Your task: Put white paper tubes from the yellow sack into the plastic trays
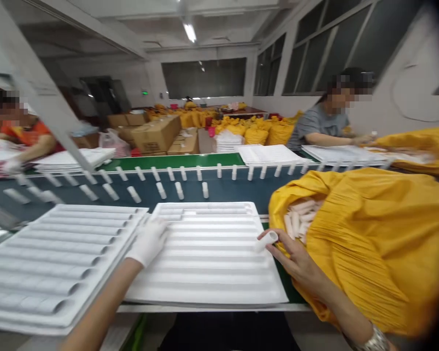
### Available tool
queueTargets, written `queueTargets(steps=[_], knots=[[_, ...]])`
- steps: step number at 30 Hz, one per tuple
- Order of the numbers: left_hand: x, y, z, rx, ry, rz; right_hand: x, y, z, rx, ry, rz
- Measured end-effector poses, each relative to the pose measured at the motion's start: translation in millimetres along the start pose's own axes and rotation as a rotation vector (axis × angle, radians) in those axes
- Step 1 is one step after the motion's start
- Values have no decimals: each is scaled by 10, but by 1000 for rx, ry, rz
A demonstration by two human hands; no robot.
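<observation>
Going from left to right, and taking the middle tray (212, 265) as the landmark, a person in an orange top (31, 131) is seen far behind it on the left, with a gloved hand near a stack of white trays. Nearer, just to the left of the middle tray, there lies the filled tray (95, 278), whose grooves carry rows of laid tubes (32, 282). The left hand (148, 242), in a white glove, is at the left edge of the middle tray, with its fingers pointing to the few short tubes (171, 214) lying in the farthest grooves; I cannot tell whether its grip is holding something or is released. Beyond the middle tray runs a dark blue strip (237, 192), on which many white tubes are set in two uneven rows; cardboard boxes (157, 134) are farther behind. Most grooves of the middle tray, the nearer ones, are bare. At its right edge the grip of the bare right hand (296, 258) is grasping one white tube (267, 240) between thumb and fingers, tilted. Behind the middle tray, at far right, there is a person in grey (316, 122). Just to its right, a yellow bag (380, 243) opens toward it on the green desk (285, 280), with loose tubes (302, 217) inside.
</observation>
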State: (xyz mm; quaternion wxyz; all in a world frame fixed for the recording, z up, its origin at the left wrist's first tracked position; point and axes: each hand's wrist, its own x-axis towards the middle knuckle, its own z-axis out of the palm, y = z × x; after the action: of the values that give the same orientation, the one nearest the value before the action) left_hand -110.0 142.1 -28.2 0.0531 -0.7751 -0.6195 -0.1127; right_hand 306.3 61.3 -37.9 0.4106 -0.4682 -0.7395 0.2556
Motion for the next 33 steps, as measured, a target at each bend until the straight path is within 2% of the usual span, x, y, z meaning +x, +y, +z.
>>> queueTargets(steps=[5, 8, 11, 15, 17, 19, 21, 24, 25, 27, 29, 31, 33], knots=[[37, -32, -86, 0, -13, -1, -39, 11, 429, 346, 0, 58], [108, -24, -102, -36, -60, 87, -78, 77, 581, 365, 4, 111], [247, -9, -118, -68, -96, 146, -131, 119, 543, 189, 26, 146], [498, -6, -120, -109, -123, 158, -239, 60, 325, -53, -28, 169], [597, 10, -128, -149, -128, 160, -291, 24, 249, -72, -67, 163], [614, 78, -167, -204, -105, 155, -340, 13, 225, -11, -31, 174], [496, 244, -246, -280, -55, 148, -391, 25, 241, 142, 87, 178], [67, 710, -397, -454, -24, 154, -463, 47, 304, 397, 234, 106], [-113, 904, -444, -538, -61, 160, -481, 47, 330, 450, 247, 66], [-452, 1287, -522, -948, -261, 82, -500, 35, 378, 501, 228, -5], [-691, 1592, -567, -1201, -399, 37, -500, 14, 410, 512, 195, -54], [-803, 1770, -571, -1305, -452, 11, -490, -5, 409, 484, 168, -90], [-824, 1831, -542, -1301, -464, -17, -475, -25, 359, 407, 140, -134]])
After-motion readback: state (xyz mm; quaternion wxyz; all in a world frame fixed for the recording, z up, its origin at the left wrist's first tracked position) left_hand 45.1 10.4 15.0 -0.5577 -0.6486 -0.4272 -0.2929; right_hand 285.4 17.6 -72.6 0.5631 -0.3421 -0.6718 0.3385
